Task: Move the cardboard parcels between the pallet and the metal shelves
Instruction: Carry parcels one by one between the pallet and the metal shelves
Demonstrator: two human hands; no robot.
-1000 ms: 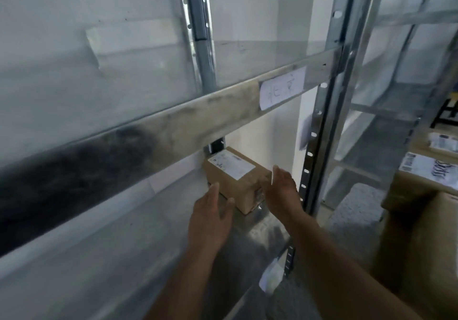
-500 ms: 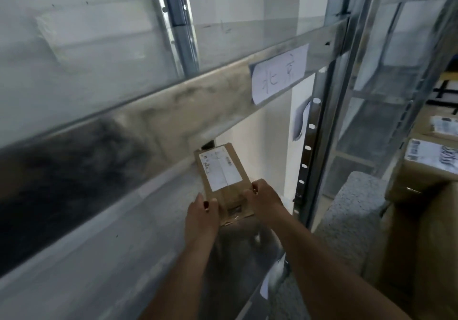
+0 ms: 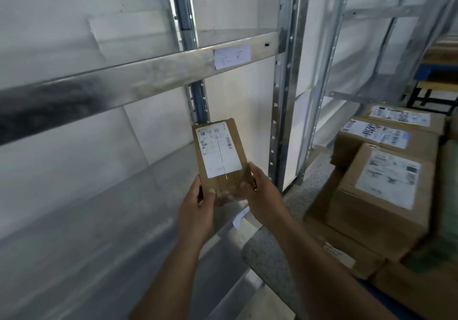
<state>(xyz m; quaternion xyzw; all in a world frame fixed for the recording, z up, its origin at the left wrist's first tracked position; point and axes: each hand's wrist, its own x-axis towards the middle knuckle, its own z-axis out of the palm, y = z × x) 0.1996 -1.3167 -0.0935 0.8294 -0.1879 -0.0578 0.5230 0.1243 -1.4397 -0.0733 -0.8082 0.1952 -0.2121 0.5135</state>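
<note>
While the left hand (image 3: 198, 210) gripped the small parcel (image 3: 221, 157) at its near left corner, thumb pressed on top, the right hand (image 3: 262, 194) clasped the near right corner, its fingers (image 3: 252, 171) curled round the edge. Held between both sets of fingers, the parcel hung label-up above the lower metal shelf (image 3: 104, 233), and well right of the fingers sat stacked parcels (image 3: 381, 178).

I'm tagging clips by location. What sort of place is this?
Probably a parcel warehouse or sorting room: bare galvanised metal shelves with a handwritten paper label, and stacked brown cardboard boxes with shipping labels. Both hands hold a small labelled cardboard parcel.
</note>
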